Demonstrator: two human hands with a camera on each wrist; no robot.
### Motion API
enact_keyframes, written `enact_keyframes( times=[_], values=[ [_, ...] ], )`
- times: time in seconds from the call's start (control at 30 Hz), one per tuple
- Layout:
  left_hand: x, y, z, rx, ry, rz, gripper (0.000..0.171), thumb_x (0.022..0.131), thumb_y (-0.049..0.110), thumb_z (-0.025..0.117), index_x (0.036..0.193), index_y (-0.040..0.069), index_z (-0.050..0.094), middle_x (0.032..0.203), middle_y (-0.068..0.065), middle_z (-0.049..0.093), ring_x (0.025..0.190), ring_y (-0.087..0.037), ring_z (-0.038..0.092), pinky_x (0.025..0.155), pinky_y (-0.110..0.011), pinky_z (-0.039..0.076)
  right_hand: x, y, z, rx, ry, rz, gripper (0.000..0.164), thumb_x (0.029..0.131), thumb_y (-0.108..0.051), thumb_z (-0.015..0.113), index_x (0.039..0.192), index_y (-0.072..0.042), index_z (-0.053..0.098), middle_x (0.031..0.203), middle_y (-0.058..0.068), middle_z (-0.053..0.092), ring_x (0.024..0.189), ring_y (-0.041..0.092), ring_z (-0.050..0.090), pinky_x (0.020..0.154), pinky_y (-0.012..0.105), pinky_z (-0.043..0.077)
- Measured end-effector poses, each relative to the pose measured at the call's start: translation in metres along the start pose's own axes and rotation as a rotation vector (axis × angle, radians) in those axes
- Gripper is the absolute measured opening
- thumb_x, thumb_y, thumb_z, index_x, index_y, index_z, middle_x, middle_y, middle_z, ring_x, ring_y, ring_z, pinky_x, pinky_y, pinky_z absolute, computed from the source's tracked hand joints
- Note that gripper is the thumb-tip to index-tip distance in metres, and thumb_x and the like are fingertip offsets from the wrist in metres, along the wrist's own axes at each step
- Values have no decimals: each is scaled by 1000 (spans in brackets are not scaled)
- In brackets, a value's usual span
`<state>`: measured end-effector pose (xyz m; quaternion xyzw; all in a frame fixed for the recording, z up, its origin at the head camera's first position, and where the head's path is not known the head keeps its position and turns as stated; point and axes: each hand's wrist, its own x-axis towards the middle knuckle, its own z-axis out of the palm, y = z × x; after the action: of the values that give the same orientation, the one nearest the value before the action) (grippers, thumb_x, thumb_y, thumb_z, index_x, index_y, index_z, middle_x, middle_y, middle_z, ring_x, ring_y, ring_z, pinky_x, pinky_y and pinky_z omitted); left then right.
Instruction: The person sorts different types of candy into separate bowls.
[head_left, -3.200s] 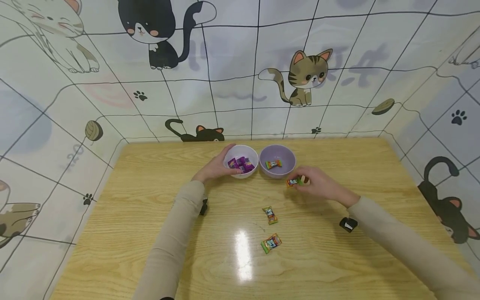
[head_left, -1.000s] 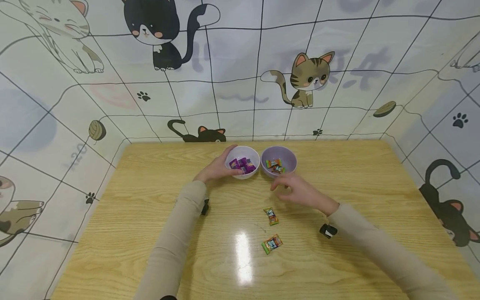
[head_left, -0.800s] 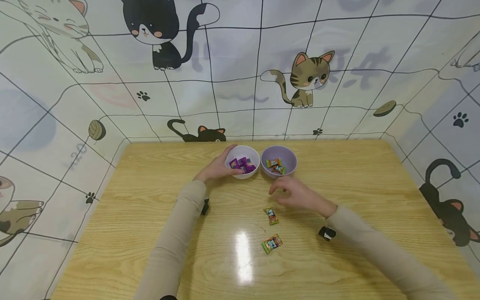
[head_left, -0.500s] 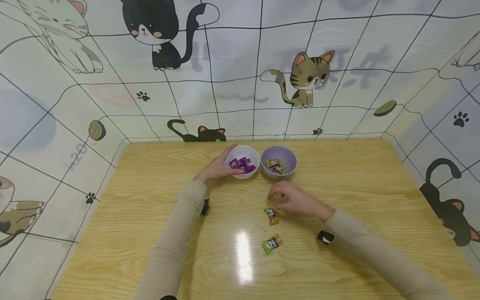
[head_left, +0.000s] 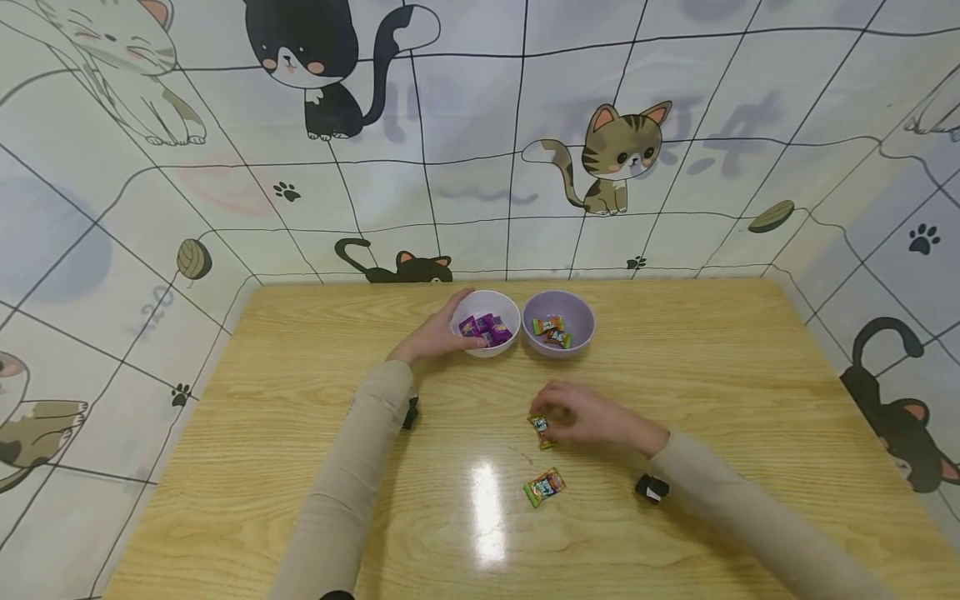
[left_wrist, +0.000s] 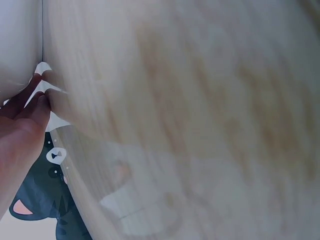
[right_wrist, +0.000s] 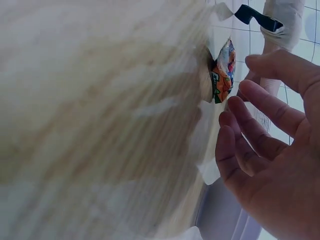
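On the left, my left hand (head_left: 433,335) grips the white bowl (head_left: 489,352), thumb over its rim and fingers around the outer side. Several purple-wrapped candies (head_left: 486,328) lie in that bowl. Beside it stands the light purple bowl (head_left: 576,317), with two orange-and-green candies (head_left: 548,326) inside. My right hand (head_left: 588,414) is low over the table at a small wrapped candy (head_left: 539,428), partly covering it in the head view. The right wrist view shows thumb and fingers loosely bent and apart, with the candy (right_wrist: 224,72) just beyond the fingertips.
Another orange-and-green candy (head_left: 544,487) lies nearer on the wooden table (head_left: 300,358). A cat-patterned cloth (head_left: 465,192) walls off the back and sides. Black wrist cameras (head_left: 652,489) hang under both sleeves.
My right hand let a candy go into the purple bowl, then moved back toward me and down to the nearer candy. The left hand has stayed at the white bowl.
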<state>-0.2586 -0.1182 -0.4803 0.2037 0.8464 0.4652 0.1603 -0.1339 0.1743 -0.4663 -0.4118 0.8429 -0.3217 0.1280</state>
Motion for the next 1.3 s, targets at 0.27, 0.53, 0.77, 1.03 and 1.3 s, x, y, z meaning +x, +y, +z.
enact_keyframes(
  times=[0.27,0.53,0.77,1.03,1.3],
  values=[
    [1,-1,1,-1,3,11,99,80,24,81,155,18,17,143,-14,40,125,-29,42,106,-48,33,-3,-4,3,-8,-44,48,35,82,-11,74,115,-4,64,112,3,60,105,19,55,94,37,45],
    [0,-1,1,0,5,16,99,79,25,82,154,18,18,142,-14,41,123,-29,43,105,-47,33,-1,-2,9,-47,-34,54,34,80,-11,78,110,-6,64,109,1,56,102,18,53,92,36,46],
    [0,-1,1,5,2,17,100,79,25,82,155,18,17,143,-14,40,125,-29,43,106,-47,33,0,-4,11,-60,-24,66,32,78,-9,78,106,-8,64,105,-1,56,99,16,53,90,35,47],
    [0,0,0,4,-5,10,100,79,25,81,155,19,16,143,-14,40,126,-30,42,106,-48,33,0,-5,7,-60,-35,84,27,82,-12,77,106,-8,64,101,-4,60,94,13,55,86,35,48],
    [0,-1,0,-2,-6,6,99,79,25,81,155,20,16,143,-14,40,126,-30,42,106,-48,32,0,-2,8,0,-31,88,26,84,-11,75,107,-8,64,102,-5,62,93,11,56,84,32,50]
  ],
)
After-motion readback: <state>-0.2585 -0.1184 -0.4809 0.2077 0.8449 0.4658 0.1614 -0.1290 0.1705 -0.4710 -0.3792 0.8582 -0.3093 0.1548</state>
